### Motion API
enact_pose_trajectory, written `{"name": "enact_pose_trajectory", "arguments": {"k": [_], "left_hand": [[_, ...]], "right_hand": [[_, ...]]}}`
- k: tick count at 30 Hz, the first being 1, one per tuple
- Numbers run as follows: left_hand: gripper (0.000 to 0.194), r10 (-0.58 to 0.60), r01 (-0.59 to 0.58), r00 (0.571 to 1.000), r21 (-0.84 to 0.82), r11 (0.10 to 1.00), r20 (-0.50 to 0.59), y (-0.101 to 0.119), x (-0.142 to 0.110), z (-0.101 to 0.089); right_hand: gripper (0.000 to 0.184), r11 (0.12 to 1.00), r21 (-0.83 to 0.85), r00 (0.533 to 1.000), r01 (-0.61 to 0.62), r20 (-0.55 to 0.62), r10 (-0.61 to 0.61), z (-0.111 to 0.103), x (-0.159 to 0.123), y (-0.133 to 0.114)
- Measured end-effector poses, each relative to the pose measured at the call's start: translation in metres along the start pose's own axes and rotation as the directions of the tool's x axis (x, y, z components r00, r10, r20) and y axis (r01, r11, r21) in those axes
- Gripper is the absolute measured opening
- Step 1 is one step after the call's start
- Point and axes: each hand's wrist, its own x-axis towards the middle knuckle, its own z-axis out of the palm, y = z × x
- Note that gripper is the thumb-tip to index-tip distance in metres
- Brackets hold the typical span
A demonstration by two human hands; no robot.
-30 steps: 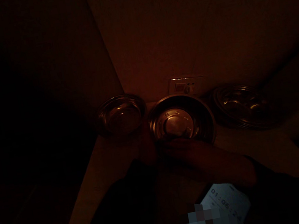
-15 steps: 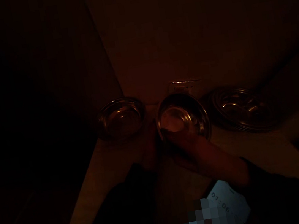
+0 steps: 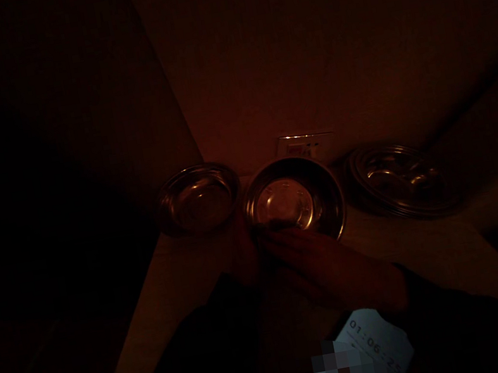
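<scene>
The scene is very dark. A steel bowl (image 3: 296, 194) stands in the middle of a counter, near the wall. My right hand (image 3: 329, 259) reaches in from the lower right, its fingers closed on the bowl's near rim. My left hand (image 3: 244, 251) is a dim shape against the bowl's left side; its fingers are too dark to read. Dark sleeves cover both forearms.
A second steel bowl (image 3: 197, 197) stands to the left at the counter's corner, and a ridged steel plate (image 3: 397, 179) to the right. A wall socket (image 3: 304, 144) is behind the middle bowl. A lit phone screen (image 3: 377, 340) showing a timer lies near my right wrist.
Half a second ago the middle bowl was tilted up toward me; now it sits level again and slightly further left. My right hand has stayed on its near rim.
</scene>
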Motion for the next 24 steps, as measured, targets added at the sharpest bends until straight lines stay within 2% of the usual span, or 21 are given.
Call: {"name": "enact_pose_trajectory", "arguments": {"k": [2, 6, 9, 13, 17, 19, 21, 24], "left_hand": [[0.03, 0.017, -0.017, 0.999, 0.004, 1.0, -0.042, -0.001, 0.004, -0.001], [0.024, 0.158, -0.157, 0.987, -0.026, 0.987, 0.038, -0.002, 0.01, -0.002], [0.027, 0.144, -0.141, 0.988, -0.054, 0.989, 0.05, -0.005, 0.012, -0.001], [0.028, 0.104, -0.105, 0.994, -0.049, 0.993, -0.014, -0.01, 0.011, 0.001], [0.027, -0.002, 0.0, 0.998, -0.032, 0.999, -0.061, -0.007, 0.006, 0.002], [0.029, -0.042, 0.04, 0.998, -0.038, 0.998, -0.05, -0.004, 0.006, 0.002], [0.026, -0.042, 0.041, 0.998, -0.023, 0.999, -0.054, -0.002, 0.006, 0.003], [0.025, 0.053, -0.052, 0.997, 0.014, 0.999, -0.06, -0.005, 0.008, 0.003]], "right_hand": [[0.042, 1.0, -0.025, 0.998, 0.001, 0.058, 0.001, -0.005, -0.002, 0.004], [0.037, 0.993, -0.108, 0.977, -0.038, 0.205, 0.06, -0.02, -0.012, 0.019], [0.039, 0.989, -0.133, 0.97, -0.062, 0.224, 0.091, -0.026, -0.018, 0.029], [0.038, 1.0, -0.009, 0.984, -0.011, 0.175, 0.012, -0.014, -0.012, 0.027], [0.039, 0.988, 0.148, 0.999, 0.039, 0.007, -0.041, 0.004, 0.001, 0.013], [0.039, 0.986, 0.16, 0.999, 0.05, -0.025, -0.047, 0.004, 0.003, 0.009], [0.038, 0.992, 0.117, 0.998, 0.037, 0.048, -0.043, -0.002, 0.0, 0.01], [0.039, 0.999, -0.043, 0.98, -0.028, 0.198, 0.036, -0.017, -0.012, 0.018]]}}
